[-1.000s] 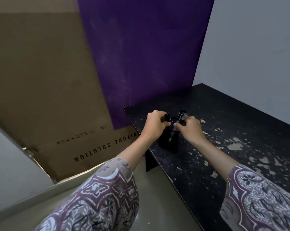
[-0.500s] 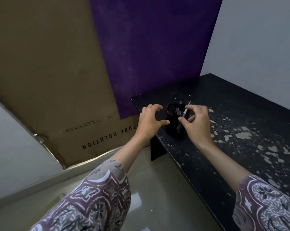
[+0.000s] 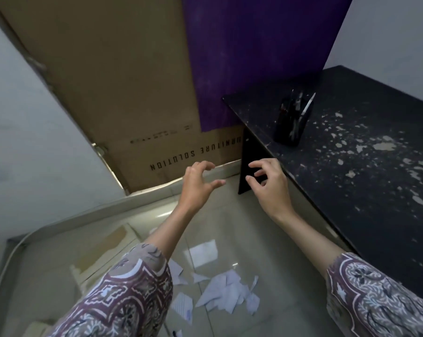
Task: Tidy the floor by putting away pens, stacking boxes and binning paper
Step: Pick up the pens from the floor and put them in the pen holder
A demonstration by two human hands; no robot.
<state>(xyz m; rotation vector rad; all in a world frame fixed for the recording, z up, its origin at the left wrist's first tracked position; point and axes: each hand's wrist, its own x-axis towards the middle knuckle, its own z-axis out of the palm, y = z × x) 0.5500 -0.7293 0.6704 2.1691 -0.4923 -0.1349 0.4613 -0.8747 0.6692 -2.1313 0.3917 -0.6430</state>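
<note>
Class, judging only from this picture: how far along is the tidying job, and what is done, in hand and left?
Done: pens stand in the black holder on the table. In hand: nothing; the left hand and right hand are empty. Left: torn paper lies on the floor; no stacked boxes or bin show.

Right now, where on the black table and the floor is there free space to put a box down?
The table is bare to the right of and in front of the pen holder; only its far left corner is taken. On the floor, the tiles between the wall edge and the torn paper are free. The paper crowds the floor nearer the sleeves.
</note>
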